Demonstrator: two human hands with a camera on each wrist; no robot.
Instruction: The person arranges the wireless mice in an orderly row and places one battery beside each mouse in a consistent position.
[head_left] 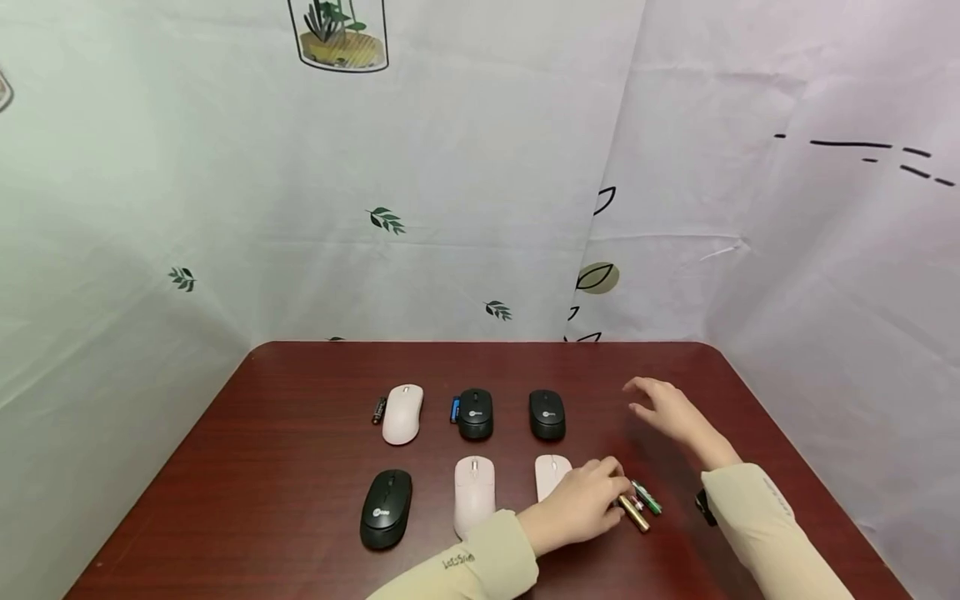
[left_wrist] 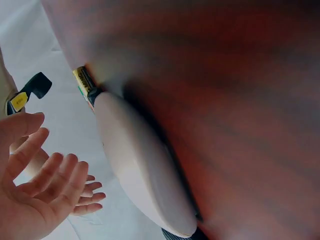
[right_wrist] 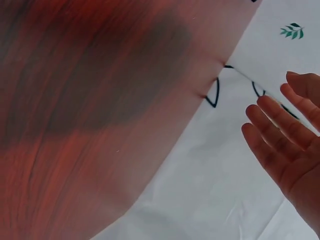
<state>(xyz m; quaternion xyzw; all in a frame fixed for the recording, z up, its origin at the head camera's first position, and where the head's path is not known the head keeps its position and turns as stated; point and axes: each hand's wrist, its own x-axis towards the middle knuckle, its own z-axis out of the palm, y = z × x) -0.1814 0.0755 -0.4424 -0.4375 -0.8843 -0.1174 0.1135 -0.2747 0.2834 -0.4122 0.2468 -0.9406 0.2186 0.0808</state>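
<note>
On the dark-red table (head_left: pixel 285 475), a shiny gold battery (head_left: pixel 634 514) and green battery (head_left: pixel 648 498) lay beside your loose-fingered left hand (head_left: pixel 581 502); your right hand (head_left: pixel 672 412) hung relaxed.

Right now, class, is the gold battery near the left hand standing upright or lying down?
Lying down: in the head view the gold battery shows its long side stretched along the table, near the left hand.

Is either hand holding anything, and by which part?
Nothing is held: the left hand is empty near the gold battery; the right hand is empty over the table.
</note>
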